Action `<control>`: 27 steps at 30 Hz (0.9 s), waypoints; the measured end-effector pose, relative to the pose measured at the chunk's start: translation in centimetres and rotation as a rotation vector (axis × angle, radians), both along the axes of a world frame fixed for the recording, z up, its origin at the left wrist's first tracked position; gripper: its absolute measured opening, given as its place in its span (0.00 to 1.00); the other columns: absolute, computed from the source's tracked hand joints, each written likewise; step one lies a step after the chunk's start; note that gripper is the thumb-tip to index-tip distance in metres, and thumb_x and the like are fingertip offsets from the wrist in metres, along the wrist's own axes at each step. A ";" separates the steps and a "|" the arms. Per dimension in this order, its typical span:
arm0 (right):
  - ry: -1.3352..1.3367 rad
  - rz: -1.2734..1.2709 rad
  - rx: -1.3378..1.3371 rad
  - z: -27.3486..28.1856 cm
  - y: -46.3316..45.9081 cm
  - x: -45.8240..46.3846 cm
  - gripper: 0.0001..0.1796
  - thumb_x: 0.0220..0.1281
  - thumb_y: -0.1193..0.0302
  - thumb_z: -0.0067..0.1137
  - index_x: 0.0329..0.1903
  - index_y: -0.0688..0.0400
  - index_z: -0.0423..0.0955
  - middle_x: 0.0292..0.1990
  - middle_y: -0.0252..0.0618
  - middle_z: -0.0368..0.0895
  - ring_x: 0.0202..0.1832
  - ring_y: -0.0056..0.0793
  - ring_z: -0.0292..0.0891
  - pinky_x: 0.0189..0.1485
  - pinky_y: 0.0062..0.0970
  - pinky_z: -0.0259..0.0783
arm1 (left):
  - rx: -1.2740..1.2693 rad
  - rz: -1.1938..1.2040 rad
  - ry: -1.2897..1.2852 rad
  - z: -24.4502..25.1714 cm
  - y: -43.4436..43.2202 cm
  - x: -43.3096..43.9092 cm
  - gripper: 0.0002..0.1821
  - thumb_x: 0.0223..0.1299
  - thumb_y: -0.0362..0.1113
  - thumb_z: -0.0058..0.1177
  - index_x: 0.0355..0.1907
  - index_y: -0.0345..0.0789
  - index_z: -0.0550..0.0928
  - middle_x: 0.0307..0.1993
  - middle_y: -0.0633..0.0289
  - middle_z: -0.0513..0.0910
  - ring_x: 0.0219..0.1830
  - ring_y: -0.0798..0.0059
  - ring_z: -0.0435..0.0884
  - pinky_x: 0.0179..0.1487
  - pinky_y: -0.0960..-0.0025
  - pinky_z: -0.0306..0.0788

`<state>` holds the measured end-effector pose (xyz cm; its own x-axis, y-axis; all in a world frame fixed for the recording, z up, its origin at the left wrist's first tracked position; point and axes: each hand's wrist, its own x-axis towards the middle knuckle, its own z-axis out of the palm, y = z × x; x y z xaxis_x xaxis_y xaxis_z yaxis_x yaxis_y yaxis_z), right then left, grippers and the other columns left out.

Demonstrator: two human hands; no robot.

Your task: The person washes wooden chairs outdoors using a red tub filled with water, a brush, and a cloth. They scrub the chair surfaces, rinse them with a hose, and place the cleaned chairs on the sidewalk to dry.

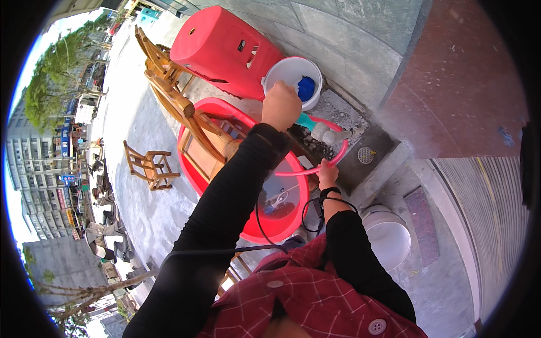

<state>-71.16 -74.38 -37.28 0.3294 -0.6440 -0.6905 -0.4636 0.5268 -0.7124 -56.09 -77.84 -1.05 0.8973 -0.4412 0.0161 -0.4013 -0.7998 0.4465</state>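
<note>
My left hand (282, 105) is curled at the turquoise handle (306, 121) of a pale plastic tap (327, 133); its fingertips are hidden. Pinched in my right hand (327, 174) is a pink hose (303, 172), which loops round by the tap. The hose's free end hangs over a red oval tub (302, 186) of water. Inside the tub a wooden chair (203, 156) leans at a tilt, partly behind my left forearm. Beyond my left hand stands a white bucket (312, 67) with a blue object (306, 88) in it.
A large red plastic container (228, 50) stands by the tiled wall (346, 38). Other wooden chairs (150, 164) are on the concrete. Near my right arm is another white bucket (389, 241). A drain cover (365, 155) lies beside the tap; a black cable (224, 252) crosses my left sleeve.
</note>
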 end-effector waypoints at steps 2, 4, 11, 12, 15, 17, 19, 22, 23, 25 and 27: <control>-0.059 -0.025 0.028 -0.5 0.1 0.0 0.14 0.63 0.64 0.55 0.38 0.63 0.73 0.28 0.37 0.79 0.26 0.27 0.76 0.26 0.27 0.74 | -0.080 0.092 0.190 0.2 0.0 0.0 0.14 0.63 0.37 0.41 0.37 0.25 0.74 0.31 0.37 0.80 0.30 0.45 0.81 0.33 0.53 0.76; -0.067 -0.032 0.026 -0.7 0.1 0.0 0.14 0.63 0.63 0.55 0.38 0.63 0.73 0.27 0.37 0.79 0.26 0.27 0.76 0.25 0.27 0.74 | -0.119 0.167 0.309 0.2 0.0 0.1 0.14 0.63 0.36 0.42 0.37 0.24 0.73 0.30 0.37 0.79 0.26 0.46 0.82 0.28 0.56 0.76; -0.023 -0.022 -0.023 -0.8 0.0 0.1 0.13 0.63 0.64 0.54 0.36 0.63 0.73 0.26 0.37 0.79 0.23 0.26 0.75 0.24 0.26 0.73 | -0.222 0.255 0.331 -1.1 0.4 0.8 0.14 0.61 0.35 0.43 0.34 0.22 0.73 0.27 0.39 0.80 0.21 0.50 0.81 0.23 0.59 0.76; 0.001 -0.018 -0.038 -0.9 0.0 0.0 0.13 0.64 0.64 0.54 0.36 0.63 0.73 0.25 0.37 0.79 0.22 0.27 0.75 0.24 0.26 0.73 | -0.241 0.281 0.361 -1.3 0.4 0.8 0.14 0.61 0.35 0.43 0.33 0.22 0.73 0.27 0.39 0.80 0.21 0.51 0.81 0.23 0.59 0.76; -0.019 -0.027 -0.031 -1.4 0.0 -0.1 0.13 0.64 0.65 0.54 0.36 0.63 0.73 0.25 0.37 0.78 0.22 0.26 0.75 0.23 0.27 0.72 | -0.258 0.306 0.415 -1.3 0.3 0.8 0.14 0.61 0.35 0.43 0.35 0.22 0.73 0.28 0.39 0.80 0.19 0.51 0.81 0.23 0.60 0.76; -0.058 -0.014 0.009 -1.6 0.0 -0.2 0.12 0.64 0.65 0.54 0.36 0.63 0.73 0.26 0.36 0.78 0.22 0.26 0.75 0.23 0.27 0.72 | -0.240 0.312 0.436 -0.9 0.1 0.7 0.15 0.61 0.35 0.42 0.36 0.22 0.74 0.27 0.39 0.80 0.18 0.51 0.81 0.22 0.60 0.76; -0.053 0.005 0.019 -1.7 -0.1 -0.3 0.11 0.64 0.65 0.54 0.37 0.63 0.72 0.26 0.36 0.78 0.23 0.26 0.74 0.23 0.26 0.72 | -0.239 0.294 0.462 -0.2 -0.2 0.6 0.15 0.62 0.35 0.42 0.36 0.22 0.74 0.26 0.41 0.79 0.17 0.53 0.80 0.21 0.61 0.75; -0.031 -0.012 0.009 -1.7 -0.2 -0.5 0.12 0.63 0.65 0.54 0.36 0.62 0.73 0.25 0.37 0.79 0.25 0.29 0.76 0.27 0.29 0.72 | -0.291 0.228 0.524 0.7 -0.3 -0.2 0.16 0.62 0.37 0.42 0.34 0.22 0.74 0.24 0.44 0.79 0.16 0.56 0.80 0.18 0.63 0.74; -0.022 -0.030 0.011 -1.8 -0.3 -0.6 0.13 0.61 0.64 0.54 0.35 0.62 0.75 0.25 0.39 0.80 0.27 0.32 0.78 0.32 0.32 0.72 | -0.328 0.209 0.566 1.0 -0.3 -0.5 0.17 0.62 0.39 0.43 0.33 0.23 0.74 0.24 0.45 0.79 0.15 0.58 0.79 0.17 0.64 0.74; 0.027 -0.042 0.042 -1.8 -0.4 -0.9 0.15 0.57 0.61 0.55 0.32 0.62 0.77 0.24 0.42 0.82 0.32 0.39 0.81 0.40 0.37 0.73 | -0.373 0.171 0.637 1.6 -0.1 -1.0 0.18 0.63 0.41 0.45 0.31 0.23 0.74 0.22 0.48 0.78 0.14 0.62 0.78 0.15 0.66 0.73; 0.006 -0.028 0.007 -1.9 -0.4 -1.1 0.15 0.57 0.61 0.55 0.32 0.62 0.77 0.24 0.42 0.82 0.32 0.39 0.81 0.40 0.37 0.73 | -0.372 0.142 0.724 2.3 0.2 -1.3 0.20 0.63 0.44 0.46 0.30 0.24 0.73 0.20 0.50 0.78 0.12 0.66 0.77 0.14 0.68 0.71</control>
<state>-72.27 -74.81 -39.16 0.3069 -0.6478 -0.6973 -0.4530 0.5450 -0.7056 -57.38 -77.62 1.27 0.7883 -0.4029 -0.4650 0.1815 -0.5698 0.8015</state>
